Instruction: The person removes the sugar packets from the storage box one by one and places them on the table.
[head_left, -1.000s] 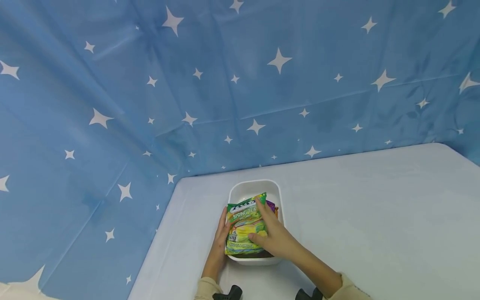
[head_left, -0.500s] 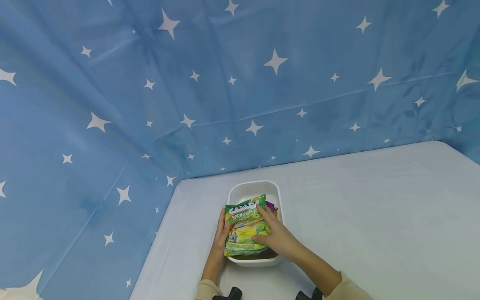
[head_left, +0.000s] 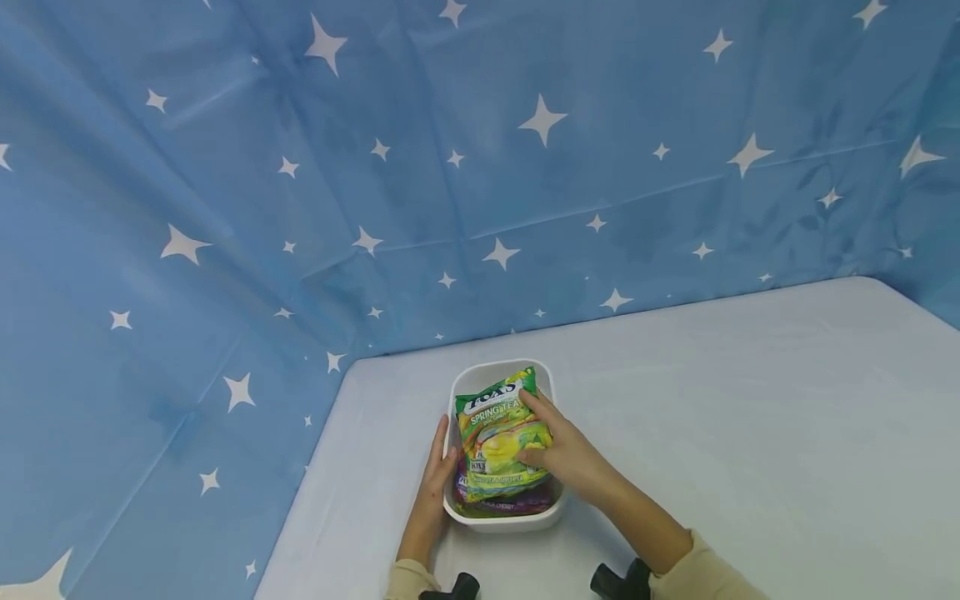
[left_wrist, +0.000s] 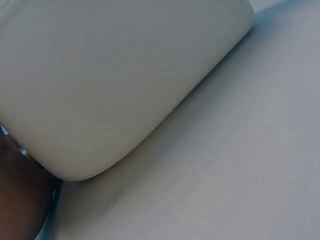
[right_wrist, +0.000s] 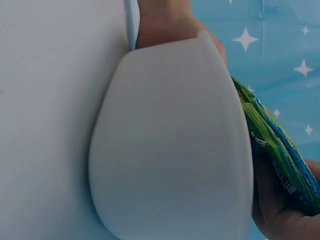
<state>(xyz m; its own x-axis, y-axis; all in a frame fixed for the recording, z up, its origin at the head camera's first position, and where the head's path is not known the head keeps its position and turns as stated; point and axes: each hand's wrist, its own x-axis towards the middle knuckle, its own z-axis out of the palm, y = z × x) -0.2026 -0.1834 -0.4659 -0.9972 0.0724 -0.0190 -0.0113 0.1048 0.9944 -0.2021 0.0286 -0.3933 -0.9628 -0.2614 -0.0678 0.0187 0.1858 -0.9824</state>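
Seen from the head camera, the green tea packet (head_left: 501, 442) lies on top of other packets in a white tub (head_left: 500, 518) on the counter (head_left: 750, 433), right between the two hands. Its long axis runs straight away from the person, the printed name at the far end and the near end resting over a purple packet (head_left: 517, 503) underneath. The right hand (head_left: 564, 450) is the nearer one: it lies on the packet's right half, fingers loosely bent over the wrapper and thumb on its face, so it holds the packet down rather than lifting it. The left hand (head_left: 436, 472) stands just left of the packet, outside the tub, its fingers fairly straight and laid along the tub's left wall; it touches the tub, not the packet, as far as I can tell. A blue curtain with white stars (head_left: 480, 167) hangs behind the counter, well beyond both hands.

From the left wrist, almost everything is the tub's pale outer wall (left_wrist: 115, 85) seen from close by, with bare counter (left_wrist: 250, 165) beside it. A dark blurred patch at the lower left corner may be part of the hand; how its fingers lie cannot be told here.

From the right wrist, the tub's outside (right_wrist: 175, 150) fills the middle. The tea packet's edge (right_wrist: 270, 145) sticks up past the rim, tilted, with the right hand (right_wrist: 280, 210) under and around its near end. The left hand (right_wrist: 167, 25) shows at the tub's far side, pressed to the wall.
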